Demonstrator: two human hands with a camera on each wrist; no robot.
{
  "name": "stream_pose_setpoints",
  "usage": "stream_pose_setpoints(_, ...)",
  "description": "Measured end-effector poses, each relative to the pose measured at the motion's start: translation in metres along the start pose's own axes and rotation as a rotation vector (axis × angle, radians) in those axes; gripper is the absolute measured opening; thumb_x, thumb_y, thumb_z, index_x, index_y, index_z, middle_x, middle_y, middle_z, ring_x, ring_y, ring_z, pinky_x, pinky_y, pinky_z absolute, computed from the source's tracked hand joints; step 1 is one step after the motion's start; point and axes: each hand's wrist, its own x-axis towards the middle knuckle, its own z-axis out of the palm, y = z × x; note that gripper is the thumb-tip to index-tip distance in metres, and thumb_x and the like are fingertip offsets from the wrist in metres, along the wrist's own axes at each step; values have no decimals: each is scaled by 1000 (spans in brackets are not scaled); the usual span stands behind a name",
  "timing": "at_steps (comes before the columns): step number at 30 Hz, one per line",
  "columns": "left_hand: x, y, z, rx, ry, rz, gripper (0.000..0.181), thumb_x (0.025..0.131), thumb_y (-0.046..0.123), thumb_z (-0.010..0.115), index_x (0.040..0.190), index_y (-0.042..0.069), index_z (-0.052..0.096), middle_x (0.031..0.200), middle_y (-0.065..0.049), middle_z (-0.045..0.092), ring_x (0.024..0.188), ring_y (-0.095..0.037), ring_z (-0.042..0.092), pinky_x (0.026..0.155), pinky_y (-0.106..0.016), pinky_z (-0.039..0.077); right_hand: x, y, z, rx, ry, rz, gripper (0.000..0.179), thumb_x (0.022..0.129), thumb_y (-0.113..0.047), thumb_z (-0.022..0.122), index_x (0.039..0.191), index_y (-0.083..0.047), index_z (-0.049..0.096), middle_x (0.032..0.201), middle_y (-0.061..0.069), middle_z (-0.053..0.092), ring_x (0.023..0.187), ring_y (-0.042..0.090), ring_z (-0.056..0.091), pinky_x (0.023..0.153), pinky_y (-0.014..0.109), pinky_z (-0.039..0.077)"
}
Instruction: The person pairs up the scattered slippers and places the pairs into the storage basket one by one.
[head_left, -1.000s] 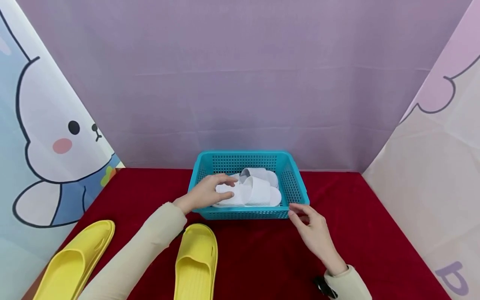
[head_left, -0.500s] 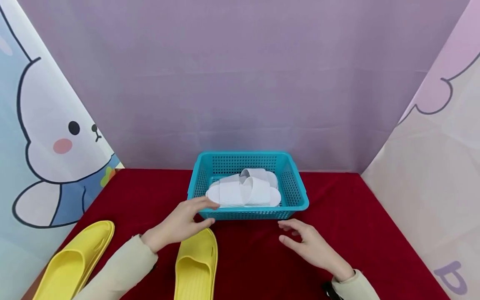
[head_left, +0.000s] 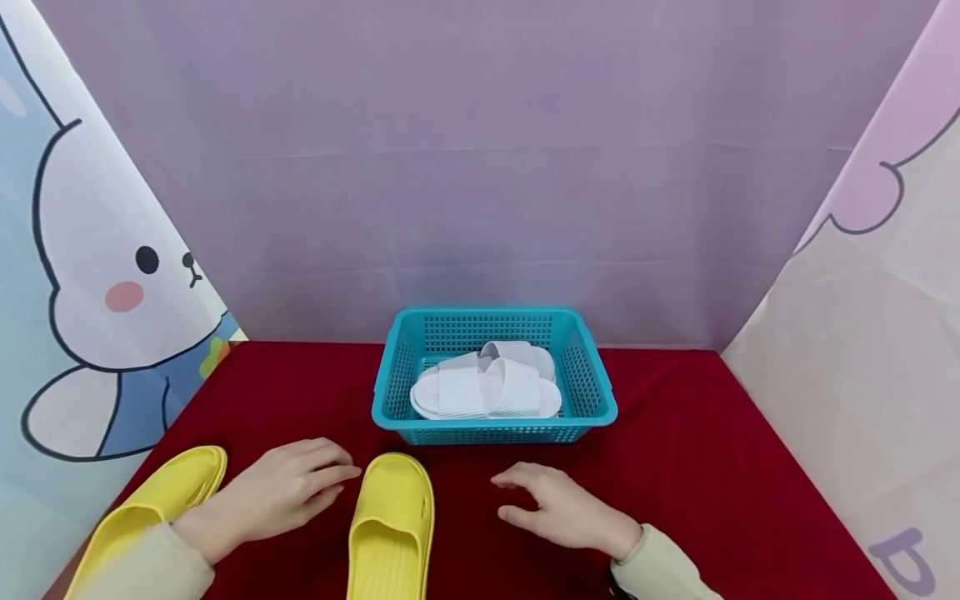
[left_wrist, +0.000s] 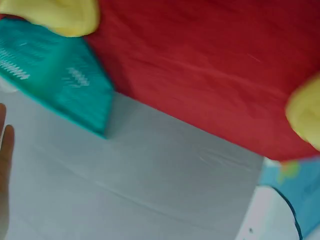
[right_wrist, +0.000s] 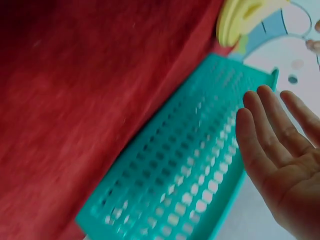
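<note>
Two white slippers (head_left: 461, 393) lie side by side in a teal plastic basket (head_left: 495, 432) at the back of the table. A yellow slipper (head_left: 392, 500) lies in front of the basket, and a second yellow slipper (head_left: 168, 492) is at the far left, partly covered by the left arm. My left hand (head_left: 281, 492) hovers between the yellow slippers, its fingers loosely bent and holding nothing. To the right of the middle yellow slipper is my right hand (head_left: 558, 507), also holding nothing. Its fingers (right_wrist: 272, 130) look relaxed in the right wrist view.
Dark red cloth (head_left: 675, 467) covers the table. A plain purple-grey curtain (head_left: 480, 167) hangs right behind the basket. Printed panels with a cartoon rabbit (head_left: 112, 250) on the left and pale shapes on the right close in the sides.
My left hand has come out of the basket and moved left and toward me. My right hand has left the basket's front right corner, moving nearer and left. The slippers stay in place.
</note>
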Motion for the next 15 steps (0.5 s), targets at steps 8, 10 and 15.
stream_pose_setpoints(8, -45, -41, -25, 260, -277, 226, 25, 96, 24, 45, 108, 18, 66, 105, 2, 64, 96, -17, 60, 77, -32, 54, 32, -15, 17, -96, -64, -60, 42, 91, -38, 53, 126, -16, 54, 122, -7, 55, 111, 9, 51, 94, 30, 46)
stream_pose_setpoints(10, -59, -56, -31, 301, -310, 279, 41, 98, 24, 26, 109, 17, 64, 107, 1, 64, 98, -18, 59, 88, -31, 50, 40, -19, 20, -98, -64, -71, 43, 91, -38, 53, 128, -16, 53, 124, -7, 54, 112, 9, 51, 95, 30, 45)
stream_pose_setpoints(15, -96, -92, -40, 327, -317, 315, 30, 89, 12, 54, 118, 17, 59, 111, -2, 63, 105, -19, 55, 113, -25, 1, 59, -30, 28, -81, -51, -140, 44, 91, -34, 54, 131, -15, 49, 129, -4, 52, 117, 10, 48, 99, 31, 42)
